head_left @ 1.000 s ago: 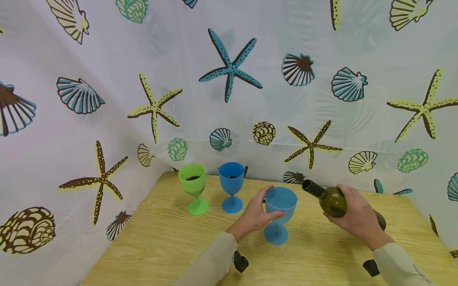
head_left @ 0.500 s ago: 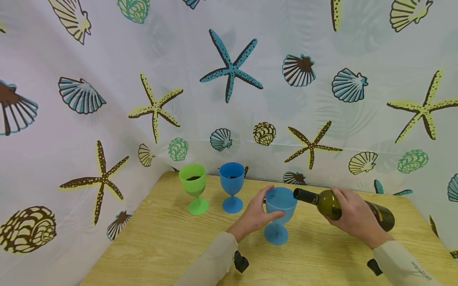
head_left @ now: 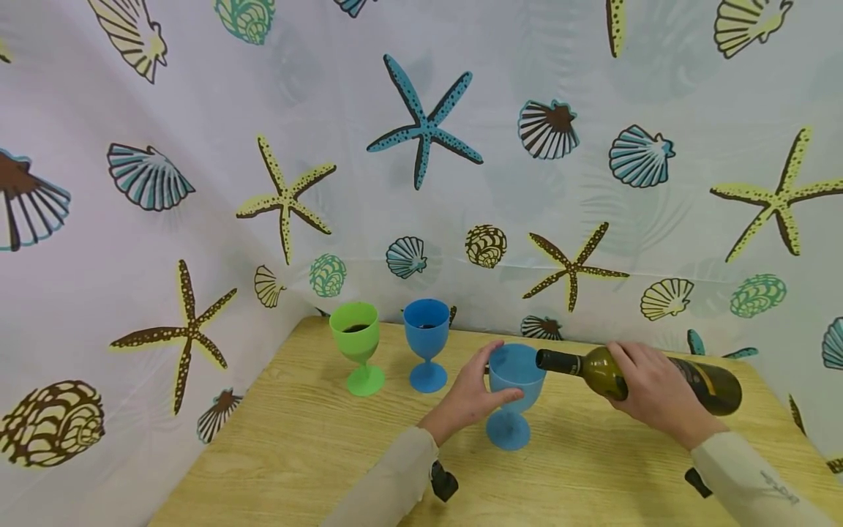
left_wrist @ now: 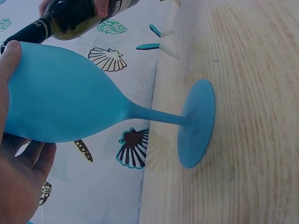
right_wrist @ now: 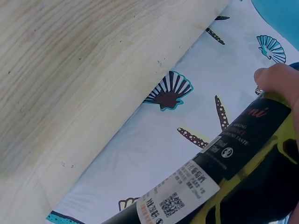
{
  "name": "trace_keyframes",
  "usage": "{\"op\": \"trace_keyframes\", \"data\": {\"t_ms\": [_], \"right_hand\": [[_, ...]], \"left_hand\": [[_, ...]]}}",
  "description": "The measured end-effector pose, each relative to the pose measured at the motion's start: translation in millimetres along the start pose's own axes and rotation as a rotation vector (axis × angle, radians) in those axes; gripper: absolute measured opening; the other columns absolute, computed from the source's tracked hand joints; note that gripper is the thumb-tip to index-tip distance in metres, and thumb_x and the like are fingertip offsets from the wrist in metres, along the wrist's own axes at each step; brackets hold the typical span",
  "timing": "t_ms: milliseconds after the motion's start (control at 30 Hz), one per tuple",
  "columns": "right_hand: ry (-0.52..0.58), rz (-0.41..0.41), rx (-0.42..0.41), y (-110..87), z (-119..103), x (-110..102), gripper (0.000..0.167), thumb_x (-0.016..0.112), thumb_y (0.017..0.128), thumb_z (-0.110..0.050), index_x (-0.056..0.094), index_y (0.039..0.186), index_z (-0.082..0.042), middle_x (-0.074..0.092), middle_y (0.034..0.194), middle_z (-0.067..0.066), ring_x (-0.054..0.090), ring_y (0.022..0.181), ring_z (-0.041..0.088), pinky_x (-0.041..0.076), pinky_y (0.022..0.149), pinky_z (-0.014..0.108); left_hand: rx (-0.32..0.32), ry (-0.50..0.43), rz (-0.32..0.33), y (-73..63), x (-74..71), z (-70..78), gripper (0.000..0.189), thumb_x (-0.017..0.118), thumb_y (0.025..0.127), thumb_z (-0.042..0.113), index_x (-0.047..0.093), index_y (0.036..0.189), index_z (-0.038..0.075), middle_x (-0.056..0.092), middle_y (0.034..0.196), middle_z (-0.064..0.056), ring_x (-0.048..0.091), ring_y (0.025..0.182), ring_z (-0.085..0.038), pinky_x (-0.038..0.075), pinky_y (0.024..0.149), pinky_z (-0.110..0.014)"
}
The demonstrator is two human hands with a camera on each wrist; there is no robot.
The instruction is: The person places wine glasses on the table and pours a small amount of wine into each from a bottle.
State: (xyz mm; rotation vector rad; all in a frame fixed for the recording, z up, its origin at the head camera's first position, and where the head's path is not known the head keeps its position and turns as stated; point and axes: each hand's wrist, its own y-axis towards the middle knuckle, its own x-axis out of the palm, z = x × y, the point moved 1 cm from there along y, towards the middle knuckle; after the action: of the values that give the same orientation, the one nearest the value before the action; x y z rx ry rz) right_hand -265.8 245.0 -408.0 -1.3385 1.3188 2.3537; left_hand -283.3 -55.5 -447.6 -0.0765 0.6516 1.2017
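My left hand [head_left: 469, 395] grips the bowl of a light blue goblet [head_left: 509, 399], thumb in front and fingers behind. The goblet's foot stands on the wooden table in the left wrist view. Around the shoulder of a green glass wine bottle [head_left: 707, 384] my right hand [head_left: 655, 388] is wrapped. Nearly level, the bottle has its dark neck pointing left, with the mouth right at the goblet's right rim. Dark liquid shows inside the bottle in the right wrist view, below a printed label [right_wrist: 177, 193]. The goblet's inside looks plain blue from the head view.
A green goblet [head_left: 356, 340] and a darker blue goblet [head_left: 426, 340] stand at the back left, each with dark liquid inside. Behind the wooden table [head_left: 296, 439] hangs a white curtain [head_left: 369, 219] printed with shells and starfish, which also runs down the left side.
My right hand has tilted the bottle further toward level, its base rising at the right. The mouth has moved left and down to the goblet's rim. My left hand and the goblet stay put.
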Motion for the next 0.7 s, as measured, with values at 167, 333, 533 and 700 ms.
{"op": "trace_keyframes", "data": {"t_ms": [167,333,533,700], "right_hand": [[-0.032,-0.012,-0.042,4.6,2.9,-2.6,0.094,0.094,0.044,-0.025,0.051,0.119,0.010,0.057,0.101,0.023,0.058,0.087,0.038,0.050,0.074,0.052],[-0.052,-0.028,-0.063,7.6,3.8,-4.7,0.095,0.095,0.043,-0.027,0.051,0.119,0.010,0.058,0.103,0.023,0.058,0.089,0.039,0.050,0.075,0.052],[-0.071,-0.051,-0.079,10.6,5.8,-6.5,0.095,0.095,0.042,-0.026,0.053,0.120,0.010,0.058,0.103,0.024,0.058,0.090,0.040,0.049,0.076,0.052],[-0.089,-0.066,-0.107,11.9,8.7,-8.5,0.096,0.095,0.043,-0.027,0.052,0.120,0.009,0.058,0.103,0.024,0.058,0.089,0.039,0.049,0.077,0.052]], "left_hand": [[0.004,0.003,0.001,0.2,-0.9,0.3,0.086,0.072,0.083,0.041,0.026,0.149,0.010,0.033,0.148,-0.007,0.038,0.131,-0.027,0.039,0.100,-0.045],[0.000,0.008,0.000,0.1,-0.7,0.0,0.086,0.071,0.083,0.042,0.026,0.149,0.011,0.033,0.149,-0.006,0.038,0.132,-0.026,0.038,0.101,-0.045],[0.003,0.003,-0.006,-0.1,-0.9,-1.0,0.086,0.071,0.083,0.043,0.026,0.149,0.012,0.032,0.149,-0.004,0.037,0.132,-0.024,0.039,0.101,-0.042],[0.012,0.000,-0.004,-0.7,-1.0,-0.1,0.085,0.071,0.083,0.042,0.026,0.149,0.011,0.033,0.149,-0.006,0.037,0.132,-0.025,0.039,0.101,-0.042]]}}
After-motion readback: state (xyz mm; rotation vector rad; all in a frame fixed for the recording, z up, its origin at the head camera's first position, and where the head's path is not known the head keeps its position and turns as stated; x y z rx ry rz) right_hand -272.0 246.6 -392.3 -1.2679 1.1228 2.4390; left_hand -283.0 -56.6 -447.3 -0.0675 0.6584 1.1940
